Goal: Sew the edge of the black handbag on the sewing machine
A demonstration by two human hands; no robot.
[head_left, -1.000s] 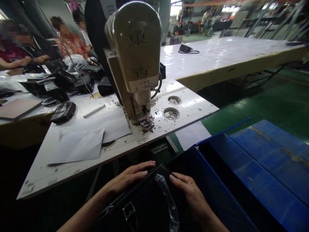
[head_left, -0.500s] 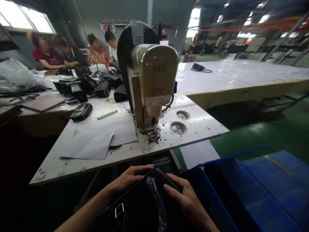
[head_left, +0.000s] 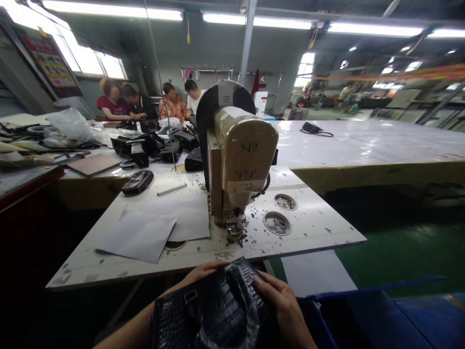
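Note:
Both my hands hold a black crocodile-textured bag (head_left: 210, 310) with a plastic-wrapped handle, low at the bottom centre, just below the front edge of the white machine table (head_left: 319, 228). My left hand (head_left: 203, 272) curls over the bag's top left edge, fingers closed on it. My right hand (head_left: 285, 310) grips the bag's right side. A beige press machine (head_left: 241, 155) stands on the table right in front, its punch foot (head_left: 234, 229) above scattered scraps.
White paper sheets (head_left: 145, 232) lie left of the machine, and two round cups of small parts (head_left: 278, 224) sit to its right. Black bags (head_left: 145, 145) crowd the left table where several people sit. A blue crate (head_left: 381, 320) is at lower right.
The view has tilted upward, showing more ceiling and room. The bag has come up closer to the table edge and its textured face now shows; both hands stay on it.

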